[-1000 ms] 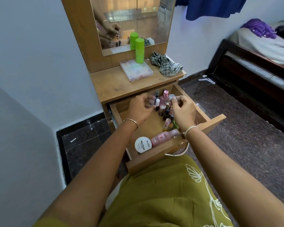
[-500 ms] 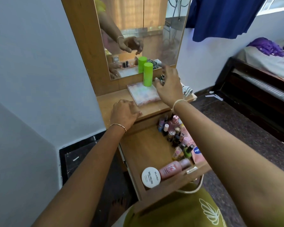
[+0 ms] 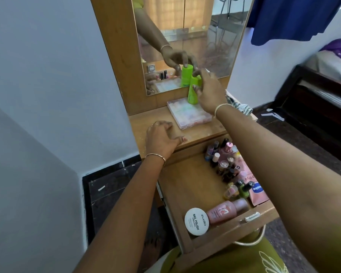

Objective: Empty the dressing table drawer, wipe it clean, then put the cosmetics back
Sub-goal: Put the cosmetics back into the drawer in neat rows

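The wooden drawer [image 3: 185, 184] of the dressing table stands pulled out. Along its right side stand several small nail polish bottles [image 3: 222, 164], and a pink sachet [image 3: 254, 192] lies beside them. A white round nail-polish jar [image 3: 196, 221] and a pink bottle [image 3: 224, 211] lie at the front. My right hand [image 3: 211, 93] reaches over the tabletop, its fingers curled round an upright green bottle [image 3: 192, 93]. My left hand [image 3: 161, 139] rests palm down on the tabletop's front edge with bent fingers. What lies under it is hidden.
A clear flat box [image 3: 191, 115] lies on the tabletop [image 3: 146, 117] under the green bottle, a checked cloth [image 3: 241, 107] to its right. The mirror [image 3: 185, 36] rises behind. A bed [image 3: 323, 79] stands at the right, a grey wall at the left.
Both hands left the drawer. The left hand settled on the tabletop's front edge. The right hand rose over the tabletop and closed on the green bottle. My view tilted down toward the drawer.
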Motion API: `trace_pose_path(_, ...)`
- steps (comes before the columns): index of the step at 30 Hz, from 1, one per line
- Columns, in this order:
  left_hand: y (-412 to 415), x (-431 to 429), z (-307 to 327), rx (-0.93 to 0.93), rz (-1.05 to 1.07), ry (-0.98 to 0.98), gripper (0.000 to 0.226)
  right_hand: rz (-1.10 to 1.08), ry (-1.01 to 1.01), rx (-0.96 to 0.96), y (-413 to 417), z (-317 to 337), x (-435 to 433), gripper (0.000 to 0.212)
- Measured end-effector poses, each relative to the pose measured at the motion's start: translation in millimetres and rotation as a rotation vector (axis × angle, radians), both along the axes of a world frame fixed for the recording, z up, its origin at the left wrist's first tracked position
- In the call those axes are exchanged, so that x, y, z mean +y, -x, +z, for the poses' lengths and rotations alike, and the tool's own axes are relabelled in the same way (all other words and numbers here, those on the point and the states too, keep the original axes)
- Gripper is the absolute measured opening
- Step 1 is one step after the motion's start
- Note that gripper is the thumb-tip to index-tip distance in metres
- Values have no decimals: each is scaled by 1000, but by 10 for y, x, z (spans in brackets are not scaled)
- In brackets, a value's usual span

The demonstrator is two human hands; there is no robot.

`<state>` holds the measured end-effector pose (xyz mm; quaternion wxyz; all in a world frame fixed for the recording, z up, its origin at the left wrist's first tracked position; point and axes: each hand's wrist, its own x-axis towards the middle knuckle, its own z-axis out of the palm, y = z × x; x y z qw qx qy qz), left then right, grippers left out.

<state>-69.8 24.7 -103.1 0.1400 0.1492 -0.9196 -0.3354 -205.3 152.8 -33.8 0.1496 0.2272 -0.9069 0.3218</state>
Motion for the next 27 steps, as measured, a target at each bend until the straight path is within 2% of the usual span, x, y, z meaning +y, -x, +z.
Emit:
trace_pose_path(7, -7, 14, 16, -1, 4, 35, 70, 20, -83, 85, 32, 83, 39, 28)
trace_pose_path(15, -11, 5, 64, -31, -23, -5, 67, 97, 84, 136, -371, 229, 352, 26)
trace_pose_path(17, -19, -4, 109, -12, -17, -108, 51, 121, 135, 124, -538, 259, 465, 24)
trace_pose_path(19, -72, 29, 177, 98, 21, -215, 23, 150, 172, 88, -686, 260, 589, 22)
trace_pose_path(22, -220, 193, 284, 281, -13, -309, 12, 221, 174, 15, -871, 186, 742, 21)
trace_pose_path(23, -272, 270, 299, 291, -67, -356, 12, 245, 160, -8, -924, 143, 783, 21)
trace_pose_path(27, -387, 532, 282, 158, -296, -494, 41, 287, 60, -59, -1101, -39, 895, 22)
